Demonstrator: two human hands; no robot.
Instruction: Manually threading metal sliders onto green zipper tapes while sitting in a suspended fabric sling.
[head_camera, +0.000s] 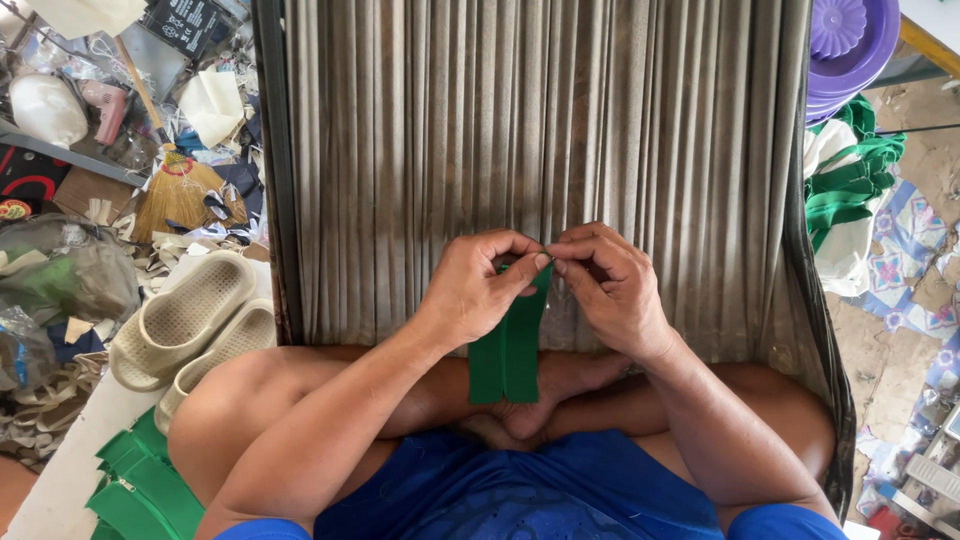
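Observation:
I sit cross-legged on a grey ribbed mat (520, 120). My left hand (478, 290) and my right hand (612, 288) meet in front of me, fingertips together at the top edge of a folded green fabric strip (508, 350). Both hands pinch that strip, which hangs down over my crossed feet. Something thin, perhaps a needle or pin, sits between the fingertips, too small to tell.
A pair of beige slippers (195, 325) lies at the left of the mat. A stack of green fabric pieces (135, 480) is at bottom left. A small broom (175, 190) and scraps lie at upper left. Purple plastic basins (850, 45) and green-white cloth (845, 190) are at right.

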